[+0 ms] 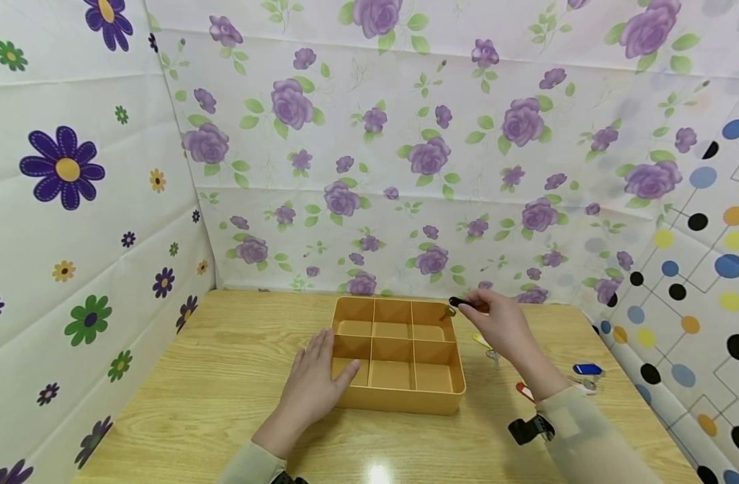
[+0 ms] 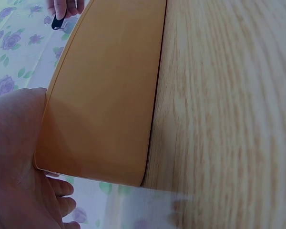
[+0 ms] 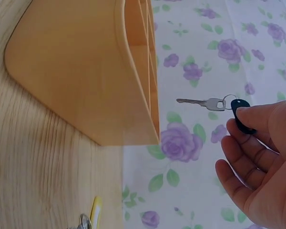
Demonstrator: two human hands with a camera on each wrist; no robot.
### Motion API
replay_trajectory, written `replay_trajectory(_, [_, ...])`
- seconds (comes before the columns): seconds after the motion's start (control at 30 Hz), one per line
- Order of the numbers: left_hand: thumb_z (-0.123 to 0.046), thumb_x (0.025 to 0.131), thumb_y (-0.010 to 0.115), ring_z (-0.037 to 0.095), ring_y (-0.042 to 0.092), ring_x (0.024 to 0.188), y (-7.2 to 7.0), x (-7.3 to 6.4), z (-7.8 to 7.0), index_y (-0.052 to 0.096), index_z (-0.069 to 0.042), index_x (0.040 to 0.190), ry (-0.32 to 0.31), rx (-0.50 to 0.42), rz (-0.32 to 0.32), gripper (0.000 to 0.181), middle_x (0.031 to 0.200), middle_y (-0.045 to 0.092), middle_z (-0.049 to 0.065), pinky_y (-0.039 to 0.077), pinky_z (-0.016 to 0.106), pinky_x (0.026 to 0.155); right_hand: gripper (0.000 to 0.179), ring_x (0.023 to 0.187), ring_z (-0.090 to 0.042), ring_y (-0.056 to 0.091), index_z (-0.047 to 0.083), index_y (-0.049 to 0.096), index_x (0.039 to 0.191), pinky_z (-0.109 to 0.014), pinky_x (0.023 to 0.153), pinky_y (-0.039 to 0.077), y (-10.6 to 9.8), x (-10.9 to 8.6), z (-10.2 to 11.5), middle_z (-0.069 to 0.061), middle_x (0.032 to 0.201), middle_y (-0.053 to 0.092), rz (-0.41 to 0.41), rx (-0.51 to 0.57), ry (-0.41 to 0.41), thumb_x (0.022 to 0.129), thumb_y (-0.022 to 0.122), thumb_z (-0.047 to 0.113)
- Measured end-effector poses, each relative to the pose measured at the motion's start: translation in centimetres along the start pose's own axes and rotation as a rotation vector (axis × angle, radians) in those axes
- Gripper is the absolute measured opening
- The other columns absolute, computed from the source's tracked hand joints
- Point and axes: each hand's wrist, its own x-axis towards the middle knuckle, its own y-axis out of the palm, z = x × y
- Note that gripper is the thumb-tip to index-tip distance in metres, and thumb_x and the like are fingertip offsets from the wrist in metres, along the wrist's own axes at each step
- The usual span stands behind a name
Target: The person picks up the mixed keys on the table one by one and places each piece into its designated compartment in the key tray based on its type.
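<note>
An orange box [image 1: 399,400] with several compartments stands on the table. My left hand [image 1: 315,380] rests along its left side, fingers fairly straight, the thumb over the front-left compartment. In the left wrist view, that hand [image 2: 14,138] touches the box's rim and corner. Near the back-right corner, my right hand [image 1: 503,329] pinches a black key tag [image 1: 460,302] between thumb and fingers. A key [image 1: 448,312] hangs from it by a ring, above the back-right compartment in the head view. The right wrist view shows the silver key [image 3: 200,102] pointing away from the fingertips.
Right of the box lie a yellow key tag [image 1: 481,341] with a key, a red tag [image 1: 525,391] partly behind the right forearm, and a blue tag [image 1: 588,369] beside other keys. Patterned cloth walls [image 1: 369,168] border the wooden table [image 1: 248,349] at the back and sides.
</note>
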Motion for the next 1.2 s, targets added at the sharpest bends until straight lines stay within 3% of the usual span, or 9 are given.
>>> replay_trajectory(0.5, [-0.078, 0.108, 0.042, 0.043, 0.021, 0.166, 0.0, 0.0, 0.1, 0.027, 0.004, 0.172, 0.002, -0.002, -0.005, 0.105, 0.178, 0.027, 0.023, 0.01, 0.063, 0.134, 0.015, 0.113, -0.032, 0.074, 0.015, 0.079, 0.119, -0.058, 0.097, 0.059, 1.5, 0.7, 2.2, -0.001, 0.109, 0.078, 0.02, 0.053, -0.012, 0.11, 0.074, 0.026])
replay_trajectory(1.0, [-0.079, 0.107, 0.04, 0.042, 0.023, 0.166, 0.2, 0.1, 0.1, 0.027, 0.004, 0.172, 0.005, 0.008, -0.013, 0.106, 0.178, 0.028, 0.023, 0.01, 0.062, 0.134, 0.009, 0.107, -0.027, 0.075, 0.017, 0.081, 0.112, -0.052, 0.09, 0.061, 3.2, 1.5, 4.1, 0.001, 0.103, 0.079, 0.03, 0.082, -0.063, 0.108, 0.077, 0.024])
replay_trajectory(1.2, [-0.078, 0.108, 0.042, 0.042, 0.023, 0.166, 0.1, 0.1, 0.1, 0.027, 0.004, 0.172, 0.005, 0.015, -0.014, 0.105, 0.178, 0.028, 0.023, 0.011, 0.063, 0.134, 0.008, 0.099, -0.021, 0.073, 0.019, 0.08, 0.112, -0.046, 0.082, 0.058, 3.8, 1.7, 5.1, 0.003, 0.101, 0.077, 0.051, 0.103, -0.052, 0.108, 0.077, 0.025])
